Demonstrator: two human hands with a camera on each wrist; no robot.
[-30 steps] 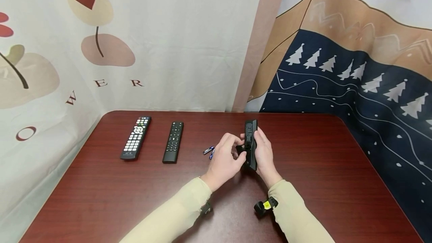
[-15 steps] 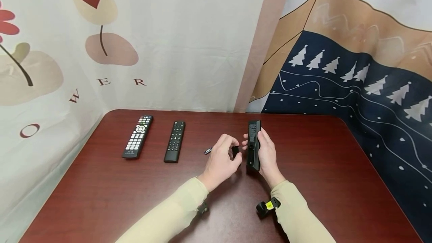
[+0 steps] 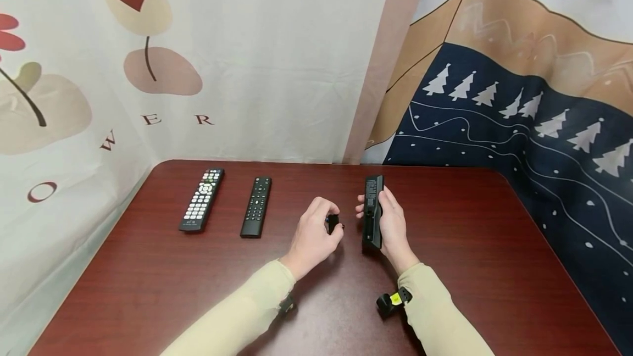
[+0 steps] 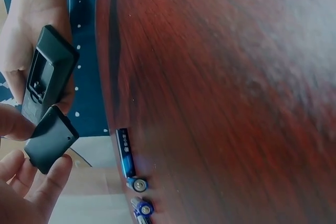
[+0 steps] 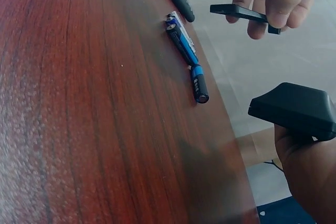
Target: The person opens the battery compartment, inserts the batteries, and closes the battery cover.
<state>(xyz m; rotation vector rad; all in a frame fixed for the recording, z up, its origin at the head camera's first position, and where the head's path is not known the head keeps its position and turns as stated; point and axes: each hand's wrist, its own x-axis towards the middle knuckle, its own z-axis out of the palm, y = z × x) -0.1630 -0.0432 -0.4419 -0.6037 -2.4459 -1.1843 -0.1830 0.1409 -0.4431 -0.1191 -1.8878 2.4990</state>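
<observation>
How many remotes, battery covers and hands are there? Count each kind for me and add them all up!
Remotes: 3 (white-buttoned remote, slimmer black remote, held remote)
Battery covers: 1 (the loose cover)
Hands: 2 (left hand, right hand)
Total: 6

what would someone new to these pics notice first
Probably the hands in the middle of the head view: the left hand pinches a black cover, apart from the open-backed remote in the right hand. Next, the blue batteries lying on the table in both wrist views. Then the navy cloth with white trees, hanging behind on the head view's right.
</observation>
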